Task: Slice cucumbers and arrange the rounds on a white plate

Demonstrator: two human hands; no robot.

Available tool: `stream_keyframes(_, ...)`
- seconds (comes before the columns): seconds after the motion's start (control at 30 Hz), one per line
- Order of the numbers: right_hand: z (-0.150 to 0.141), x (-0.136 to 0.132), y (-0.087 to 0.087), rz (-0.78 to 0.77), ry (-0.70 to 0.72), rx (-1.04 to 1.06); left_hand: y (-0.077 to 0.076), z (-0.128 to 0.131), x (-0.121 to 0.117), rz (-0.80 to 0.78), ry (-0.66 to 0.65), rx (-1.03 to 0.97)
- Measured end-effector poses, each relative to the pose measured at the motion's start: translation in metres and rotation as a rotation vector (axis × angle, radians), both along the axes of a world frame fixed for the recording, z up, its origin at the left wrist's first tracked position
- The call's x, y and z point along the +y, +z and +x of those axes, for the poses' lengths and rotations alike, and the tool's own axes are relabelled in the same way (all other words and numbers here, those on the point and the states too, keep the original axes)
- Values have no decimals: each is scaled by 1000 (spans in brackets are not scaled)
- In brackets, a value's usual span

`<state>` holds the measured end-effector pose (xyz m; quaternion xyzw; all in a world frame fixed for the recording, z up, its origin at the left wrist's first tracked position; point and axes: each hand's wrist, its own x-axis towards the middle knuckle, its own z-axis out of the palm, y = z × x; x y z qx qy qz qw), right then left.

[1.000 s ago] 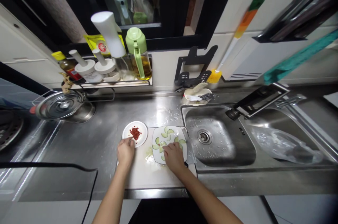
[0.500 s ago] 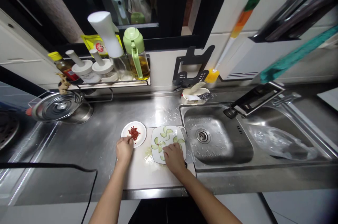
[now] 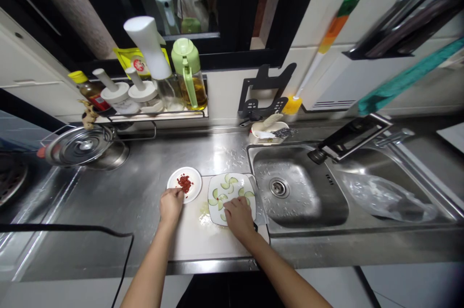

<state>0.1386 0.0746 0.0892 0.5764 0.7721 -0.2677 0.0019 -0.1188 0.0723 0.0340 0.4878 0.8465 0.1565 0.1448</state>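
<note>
Downward, right hand (image 3: pixel 239 213) over square plate (image 3: pixel 218 180)

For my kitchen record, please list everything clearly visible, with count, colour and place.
Cutting board: 1, whitish, counter
Square plate: 1, white, cutting board
Slices: several, green, square plate
Small plate: 1, white, centre left
Red pieces: many, red, small plate
Sink: 1, silver, right
Tap: 1, mostly black, sink
Bag: 1, clear, far right
Tub: 1, cream, behind sink
Bottles: 3, mixed, shelf
Jars: 2, white-lidded, shelf
Packet: 1, yellow, behind bottles
Pot: 1, silver, left
Rack: 1, black, wall
Brush: 1, multicoloured, wall
Holder: 1, white, right
Left hand: 1, bare, at small plate
Right hand: 1, bare, over square plate
</note>
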Motion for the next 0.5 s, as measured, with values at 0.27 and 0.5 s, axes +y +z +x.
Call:
stream_keyframes(0.27,3,0,5,-6,4,6,7,0,-5,6,-9,43)
stream_keyframes(0.5,10,2,7,-33,8,-38,23,-4,-14,-43,63,-41)
